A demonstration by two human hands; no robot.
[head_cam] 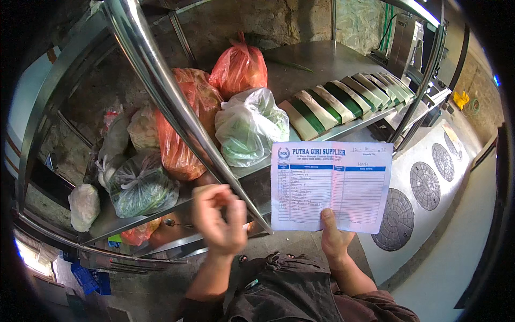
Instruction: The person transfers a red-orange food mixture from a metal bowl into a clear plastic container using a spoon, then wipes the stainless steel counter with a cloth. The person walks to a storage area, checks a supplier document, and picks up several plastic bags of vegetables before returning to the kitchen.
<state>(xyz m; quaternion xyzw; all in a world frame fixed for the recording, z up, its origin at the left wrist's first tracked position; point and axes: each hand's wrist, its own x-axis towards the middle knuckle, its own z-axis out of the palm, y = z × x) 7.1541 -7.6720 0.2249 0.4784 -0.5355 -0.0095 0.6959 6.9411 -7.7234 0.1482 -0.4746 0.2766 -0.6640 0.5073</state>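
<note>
My right hand (336,237) holds a paper form (305,189) by its lower edge, thumb on the front. The form has a centre fold, printed tables and handwriting in the left columns. My left hand (221,219), slightly blurred, is raised beside the slanting metal post, fingers loosely curled and apart from the thumb, with nothing seen in it. Beyond the hands, a white plastic bag of green produce (253,129) stands on the steel table (318,60), beside red plastic bags (239,68). A clear bag of leafy greens (143,185) lies nearer my left hand.
A shiny metal post (161,88) crosses the view before the table. Several green-and-cream wrapped packets (314,112) lie in a row along the table's right part. Round metal covers (394,219) sit in the pale floor at right. Blue crates (86,277) are low at left.
</note>
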